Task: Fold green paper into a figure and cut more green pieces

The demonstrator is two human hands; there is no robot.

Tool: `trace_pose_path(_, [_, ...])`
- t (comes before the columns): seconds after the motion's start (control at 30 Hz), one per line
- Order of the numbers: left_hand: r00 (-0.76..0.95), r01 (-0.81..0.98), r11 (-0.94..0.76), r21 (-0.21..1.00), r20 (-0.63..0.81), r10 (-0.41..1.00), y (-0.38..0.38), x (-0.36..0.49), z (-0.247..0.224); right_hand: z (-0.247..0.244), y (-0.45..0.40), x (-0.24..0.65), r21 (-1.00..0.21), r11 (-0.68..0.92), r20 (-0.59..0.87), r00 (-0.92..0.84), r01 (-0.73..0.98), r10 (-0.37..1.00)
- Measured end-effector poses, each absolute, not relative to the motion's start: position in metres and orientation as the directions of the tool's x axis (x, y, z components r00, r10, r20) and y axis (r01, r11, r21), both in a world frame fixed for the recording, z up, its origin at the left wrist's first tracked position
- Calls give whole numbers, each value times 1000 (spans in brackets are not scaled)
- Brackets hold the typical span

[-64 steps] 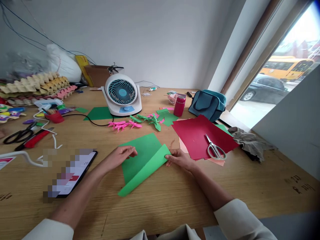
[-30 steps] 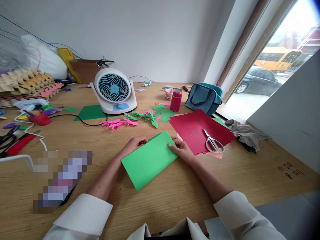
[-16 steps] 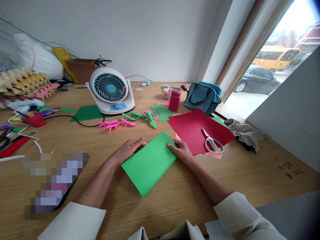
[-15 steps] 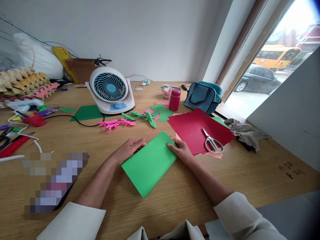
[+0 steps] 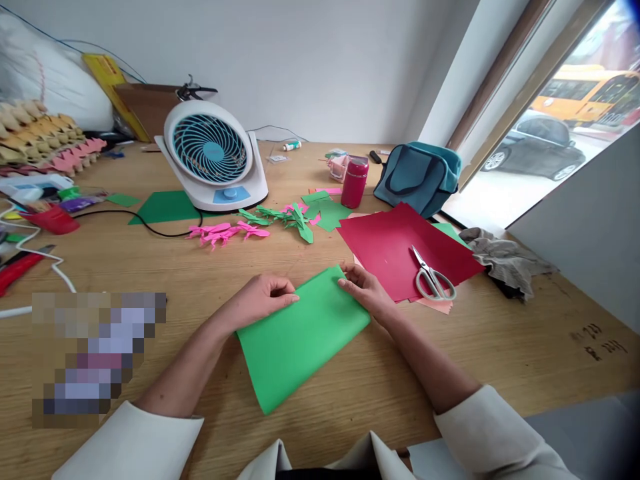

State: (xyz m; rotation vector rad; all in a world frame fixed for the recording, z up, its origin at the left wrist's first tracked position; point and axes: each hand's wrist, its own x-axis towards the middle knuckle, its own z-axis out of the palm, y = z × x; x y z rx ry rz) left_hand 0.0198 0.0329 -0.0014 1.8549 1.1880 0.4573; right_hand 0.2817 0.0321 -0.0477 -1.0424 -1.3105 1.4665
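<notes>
A green paper (image 5: 300, 347), folded over with a rounded near edge, is held at a slant above the wooden table. My left hand (image 5: 263, 300) pinches its far edge near the middle, thumb on top. At the far right corner, my right hand (image 5: 367, 290) grips the same paper between thumb and fingers. Red sheets (image 5: 385, 247) lie to the right, with white-handled scissors (image 5: 433, 280) on them. Beyond my hands are pink paper cutouts (image 5: 225, 233) and green paper cutouts (image 5: 300, 223).
A white fan (image 5: 215, 153) stands at the back left. A red flask (image 5: 355, 182) and a blue bag (image 5: 420, 177) are at the back right. A grey cloth (image 5: 505, 260) lies on the right, a red holder (image 5: 53, 219) on the left.
My left hand has shifted onto the top of the paper's far edge. The paper's near side now curves over and its left end reaches lower left. The view has shifted slightly.
</notes>
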Motion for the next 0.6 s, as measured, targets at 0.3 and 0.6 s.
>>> trace_pose_path(0.3, [425,661,-219,717,-117,898,22,37,-1,-54,30,283,-995,-54,-75,-267,85,961])
trace_pose_path(0.6, [384,661,-207,722,-88,919,21,39,-5,-56,30,284,-985,4,-40,-249,174,968])
